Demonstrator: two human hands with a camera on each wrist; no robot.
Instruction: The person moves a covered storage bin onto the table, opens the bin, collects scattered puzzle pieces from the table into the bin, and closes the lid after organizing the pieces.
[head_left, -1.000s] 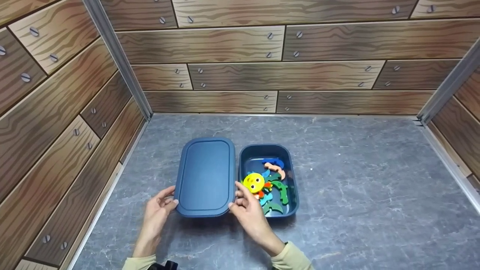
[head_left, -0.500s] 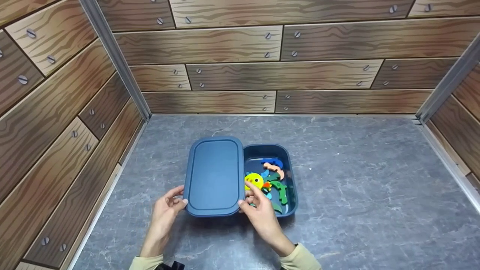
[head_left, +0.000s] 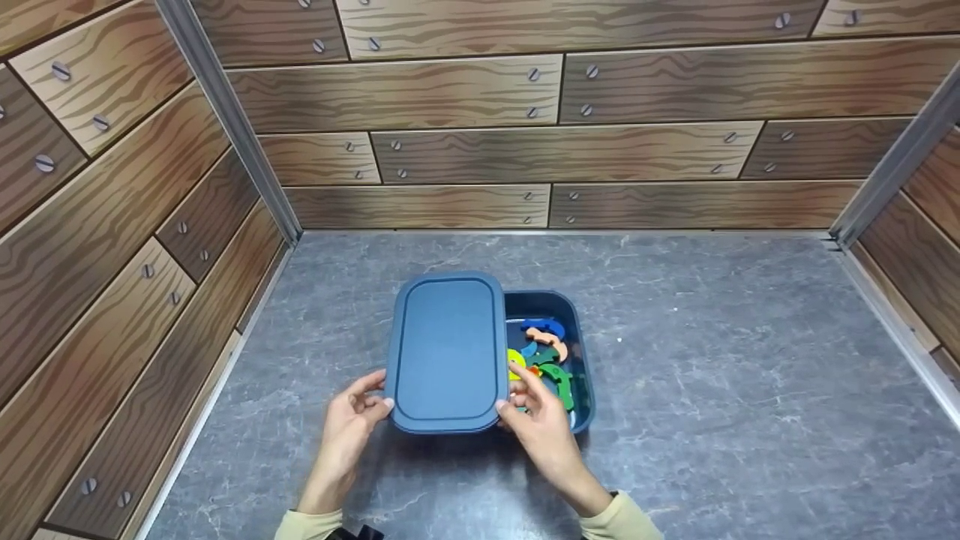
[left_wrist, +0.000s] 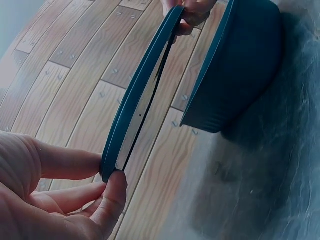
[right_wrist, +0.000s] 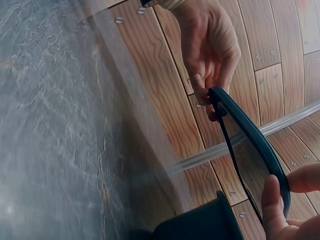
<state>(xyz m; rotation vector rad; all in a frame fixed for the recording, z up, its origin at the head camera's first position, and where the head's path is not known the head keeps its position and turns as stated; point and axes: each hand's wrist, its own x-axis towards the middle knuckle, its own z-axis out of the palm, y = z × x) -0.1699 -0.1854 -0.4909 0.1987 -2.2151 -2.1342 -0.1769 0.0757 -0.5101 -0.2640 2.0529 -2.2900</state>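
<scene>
Both hands hold a dark blue rectangular lid with rounded corners. My left hand pinches its near left edge between thumb and fingers, and my right hand pinches the near right edge. Beneath and to the right stands a matching deep blue box, its left part hidden under the lid in the head view. Inside it show a green toy piece, a peach piece, a blue piece and part of a yellow one. In the left wrist view the lid hangs above the box's rim, apart from it.
The box stands on a grey marbled tabletop. Wood-patterned panels wall it in at the back and both sides, with metal strips at the corners.
Both hands have carried the lid to the right, from beside the box to over its left part. It now covers more of the toy pieces, including most of the yellow one.
</scene>
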